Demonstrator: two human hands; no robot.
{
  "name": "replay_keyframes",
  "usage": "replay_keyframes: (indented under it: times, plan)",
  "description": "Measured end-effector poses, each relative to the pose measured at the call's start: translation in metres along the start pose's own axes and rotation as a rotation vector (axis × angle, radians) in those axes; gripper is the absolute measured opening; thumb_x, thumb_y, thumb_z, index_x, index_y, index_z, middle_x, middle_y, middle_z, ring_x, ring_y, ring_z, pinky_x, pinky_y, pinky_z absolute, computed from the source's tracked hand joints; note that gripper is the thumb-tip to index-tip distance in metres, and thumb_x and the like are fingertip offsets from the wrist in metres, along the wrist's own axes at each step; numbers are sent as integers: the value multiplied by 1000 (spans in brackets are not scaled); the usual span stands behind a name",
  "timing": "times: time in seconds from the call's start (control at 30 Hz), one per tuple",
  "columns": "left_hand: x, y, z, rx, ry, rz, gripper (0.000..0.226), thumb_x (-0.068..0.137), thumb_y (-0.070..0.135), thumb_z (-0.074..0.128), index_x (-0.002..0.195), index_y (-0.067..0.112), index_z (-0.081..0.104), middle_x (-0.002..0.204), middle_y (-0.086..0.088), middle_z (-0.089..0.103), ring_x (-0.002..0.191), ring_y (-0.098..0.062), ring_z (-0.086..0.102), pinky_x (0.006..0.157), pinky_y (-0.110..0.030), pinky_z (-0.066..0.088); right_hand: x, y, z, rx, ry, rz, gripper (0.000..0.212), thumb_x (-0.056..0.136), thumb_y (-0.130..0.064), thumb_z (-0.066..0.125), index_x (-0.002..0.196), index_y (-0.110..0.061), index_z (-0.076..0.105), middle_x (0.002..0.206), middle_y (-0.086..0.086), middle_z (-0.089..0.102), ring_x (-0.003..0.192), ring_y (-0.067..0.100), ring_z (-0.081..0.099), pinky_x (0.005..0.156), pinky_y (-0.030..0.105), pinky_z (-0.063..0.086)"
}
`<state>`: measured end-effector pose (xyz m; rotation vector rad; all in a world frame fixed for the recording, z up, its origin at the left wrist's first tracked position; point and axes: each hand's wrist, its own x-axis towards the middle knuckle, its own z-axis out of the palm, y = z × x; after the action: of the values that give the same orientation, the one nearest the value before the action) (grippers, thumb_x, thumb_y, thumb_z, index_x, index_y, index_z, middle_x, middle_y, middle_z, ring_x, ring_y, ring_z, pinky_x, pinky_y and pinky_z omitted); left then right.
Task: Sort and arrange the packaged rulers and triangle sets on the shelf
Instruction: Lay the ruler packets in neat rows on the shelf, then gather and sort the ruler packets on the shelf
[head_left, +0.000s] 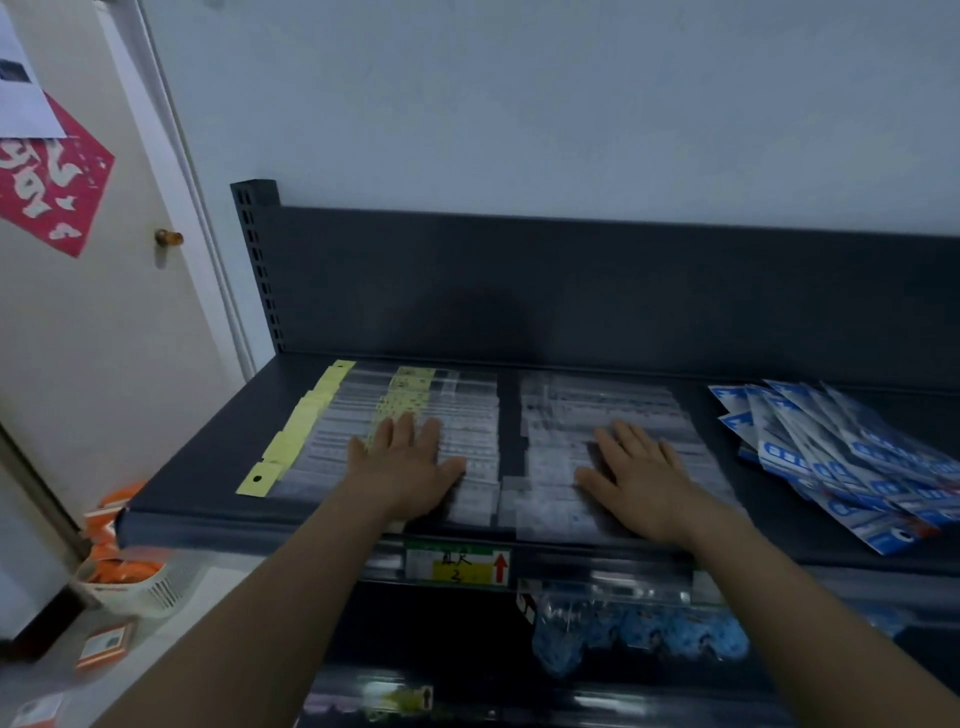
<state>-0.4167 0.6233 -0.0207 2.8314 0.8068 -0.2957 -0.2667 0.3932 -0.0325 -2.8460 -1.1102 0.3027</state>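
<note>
Hands lie flat, palms down, on two rows of packaged rulers on a dark grey shelf (208, 467). The left hand (405, 467) rests with straight, spread fingers on the left row of rulers (332, 441); it grips nothing. The right hand (639, 478) rests the same way, fingers straight, on the right row of rulers (597, 395).

The left row is made of clear sleeves with yellow header cards (283, 447) that stick out on its left side, near the left edge of the shelf. A narrow strip of bare shelf runs between the two rows. Both rows reach from close to the back panel (571, 291) to the front edge of the shelf.

Right of the right row there is a wider bare strip, then the blue packs (841, 462), fanned out and overlapping one another, the lowest near the front edge. I cannot tell what is inside them.

Under the front edge sits a price label (457, 566) with a red arrow. Left of the shelf stand a door (104, 322) and, on the floor, a white basket (145, 592) with orange packs.
</note>
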Motion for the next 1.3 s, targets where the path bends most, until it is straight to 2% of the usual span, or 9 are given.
replay_keyframes:
  times: [0.13, 0.23, 0.33, 0.43, 0.6, 0.93, 1.0, 1.1, 1.3]
  plan:
    - [-1, -1, -9, 33, -46, -13, 75, 95, 64, 17, 154, 25, -8, 161, -4, -16, 148, -29, -12, 116, -60, 0, -3, -5, 2, 42, -2, 11, 71, 96, -60, 19, 152, -23, -5, 160, 1, -13, 146, 15, -14, 119, 40, -6]
    - [0, 14, -19, 23, 161, 64, 67, 97, 58, 23, 153, 20, 15, 161, -7, 9, 147, -29, 10, 116, -55, 13, -9, -6, -7, 157, 189, 25, 65, 99, -51, 27, 153, -18, 12, 161, 3, 5, 148, 17, 4, 120, 36, 4]
    - [-5, 44, -28, -71, 428, 225, 53, 98, 51, 33, 137, 18, 46, 141, -7, 48, 128, -27, 45, 105, -42, 38, -21, -6, -19, 247, 347, 24, 57, 99, -43, 37, 147, -14, 32, 155, 6, 28, 143, 19, 23, 116, 29, 17]
    - [-10, 81, -33, -206, 485, 338, 37, 98, 45, 39, 110, 16, 60, 110, -5, 63, 103, -26, 58, 85, -37, 48, -39, 1, -29, 242, 420, 23, 51, 98, -38, 45, 143, -14, 41, 149, 4, 39, 138, 18, 32, 112, 26, 22]
    - [-16, 137, -38, -292, 528, 484, 46, 98, 46, 40, 132, 19, 53, 124, 0, 62, 114, -21, 55, 96, -36, 45, -63, 30, -47, 160, 507, 74, 50, 97, -40, 46, 142, -17, 42, 148, 2, 41, 140, 19, 29, 114, 31, 21]
    - [-3, 261, -20, -264, 487, 515, 42, 95, 49, 43, 121, 19, 57, 115, -2, 64, 108, -24, 58, 90, -37, 47, -93, 160, -68, 91, 563, 197, 45, 96, -34, 51, 136, -13, 50, 141, 4, 50, 135, 22, 37, 112, 33, 22]
    - [5, 291, -12, -270, 415, 472, 41, 94, 50, 44, 114, 18, 58, 111, -6, 63, 106, -27, 58, 86, -35, 47, -94, 193, -72, 124, 534, 215, 44, 96, -35, 50, 135, -14, 51, 140, 3, 50, 133, 21, 39, 111, 35, 26]
    - [21, 334, -1, -282, 292, 396, 55, 92, 57, 42, 129, 18, 50, 128, -9, 55, 118, -29, 52, 96, -37, 44, -91, 239, -78, 220, 462, 250, 45, 98, -38, 45, 137, -16, 49, 139, 5, 52, 126, 22, 48, 103, 33, 37]
    - [41, 398, 3, -271, 254, 342, 56, 95, 53, 42, 138, 16, 46, 140, -8, 47, 127, -28, 43, 103, -37, 40, -65, 298, -76, 440, 235, 231, 50, 96, -44, 46, 141, -22, 43, 135, 4, 55, 117, 21, 54, 94, 31, 43]
